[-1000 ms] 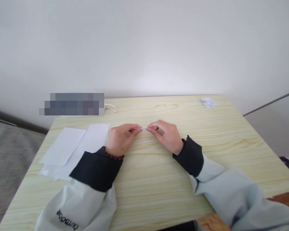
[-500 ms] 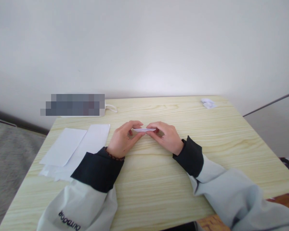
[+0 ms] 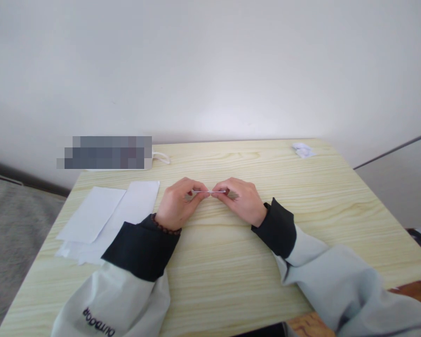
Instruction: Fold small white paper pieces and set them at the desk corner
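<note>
A small piece of white paper (image 3: 209,192) is held between my two hands over the middle of the table, seen almost edge-on as a thin line. My left hand (image 3: 180,201) pinches its left part between thumb and fingers. At the other end, my right hand (image 3: 240,199) grips the paper the same way. The fingertips of both hands nearly meet at the centre, and they cover most of the paper. How it is folded cannot be made out.
White sheets of paper (image 3: 91,213) lie in a loose pile left of my left forearm. A blurred-out object (image 3: 107,154) with a white cord (image 3: 162,157) stands at the back left. A small crumpled white paper piece (image 3: 303,150) rests at the back right of the wooden table (image 3: 214,271).
The paper has tilted from showing a narrow white face to nearly edge-on. My fingertips have closed in tighter on it. The hands stay in about the same place.
</note>
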The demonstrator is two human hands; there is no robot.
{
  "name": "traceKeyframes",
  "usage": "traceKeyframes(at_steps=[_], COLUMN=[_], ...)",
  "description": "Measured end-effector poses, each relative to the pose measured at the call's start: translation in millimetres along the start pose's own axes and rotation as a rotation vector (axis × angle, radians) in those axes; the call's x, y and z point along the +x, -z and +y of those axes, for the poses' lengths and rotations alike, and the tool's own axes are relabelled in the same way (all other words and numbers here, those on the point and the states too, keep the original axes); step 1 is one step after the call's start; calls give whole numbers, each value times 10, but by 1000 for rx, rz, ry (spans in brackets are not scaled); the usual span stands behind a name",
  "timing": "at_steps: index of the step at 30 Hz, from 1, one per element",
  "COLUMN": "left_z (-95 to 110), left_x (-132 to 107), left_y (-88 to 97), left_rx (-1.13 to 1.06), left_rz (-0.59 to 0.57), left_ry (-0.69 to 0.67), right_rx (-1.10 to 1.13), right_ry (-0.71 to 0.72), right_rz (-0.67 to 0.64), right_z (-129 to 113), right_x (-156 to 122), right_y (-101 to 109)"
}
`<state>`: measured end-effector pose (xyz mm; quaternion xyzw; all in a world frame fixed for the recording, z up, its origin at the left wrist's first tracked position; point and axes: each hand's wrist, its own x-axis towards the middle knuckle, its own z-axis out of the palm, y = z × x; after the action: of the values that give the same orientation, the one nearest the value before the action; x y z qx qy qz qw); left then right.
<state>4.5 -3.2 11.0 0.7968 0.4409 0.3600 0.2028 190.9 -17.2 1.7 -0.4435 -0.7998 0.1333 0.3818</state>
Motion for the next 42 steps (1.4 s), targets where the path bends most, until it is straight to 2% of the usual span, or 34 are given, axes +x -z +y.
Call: traceKeyframes(at_steps=[10,22,27,36,42], left_z=[-45,19,-16,1,-11], left_x=[-17,-13,-17,-7,-21], left_y=[-28,-7,-17,-6,-23], left_rx=[-66,-78,-73,-52,-73], left_rz=[78,23,7,-5,4], left_ry=[117,138,99,-72,-14], right_rx=[39,39,29,2,0], right_ry=[-83,-4,-6,138,96], right_rz=[129,94,98,57,53], right_z=[61,32,57,16,26], right_x=[-6,7,-5,-3,-13], right_y=[20,10,5,30,21])
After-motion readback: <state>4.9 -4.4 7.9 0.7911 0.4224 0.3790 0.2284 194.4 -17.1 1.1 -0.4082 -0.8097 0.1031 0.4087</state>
